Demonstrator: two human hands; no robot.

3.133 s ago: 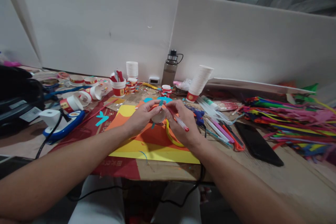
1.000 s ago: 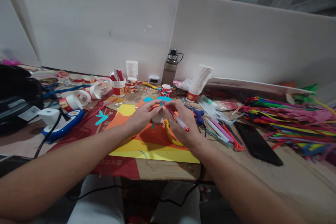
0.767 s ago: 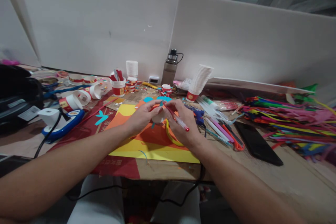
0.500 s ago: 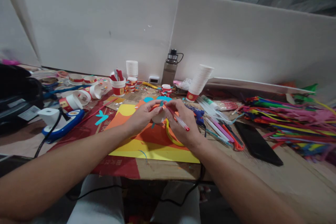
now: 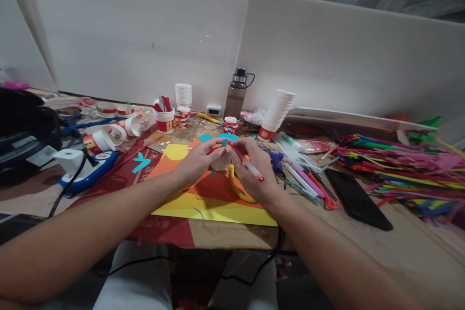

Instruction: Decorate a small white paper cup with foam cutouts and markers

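Observation:
My left hand (image 5: 198, 161) is closed on a small white paper cup piece (image 5: 221, 162) with teal paper bits at its edges. On the other side, my right hand (image 5: 259, 169) has its fingertips at the same piece and keeps a clear-barrelled red pen (image 5: 255, 171) in its grip, slanting down to the right. The fingers partly hide the cup piece and the pen's tip. Under the hands lie orange paper (image 5: 207, 190) and yellow paper (image 5: 225, 215). A bent yellow pipe cleaner (image 5: 238, 191) runs beside my right hand. Cyan paper cutouts (image 5: 141, 162) lie to the left.
Stacked paper cups (image 5: 279, 111), a water bottle (image 5: 236, 94) and a cup of red-handled tools (image 5: 164, 118) stand at the back. A blue-and-white power strip (image 5: 89, 174) is at left. Markers (image 5: 300, 179), a phone (image 5: 358, 198) and colourful pipe cleaners (image 5: 399, 164) lie at right.
The view has shifted very slightly. Both hands keep the same hold at the cup piece, and the pen stays in my right hand.

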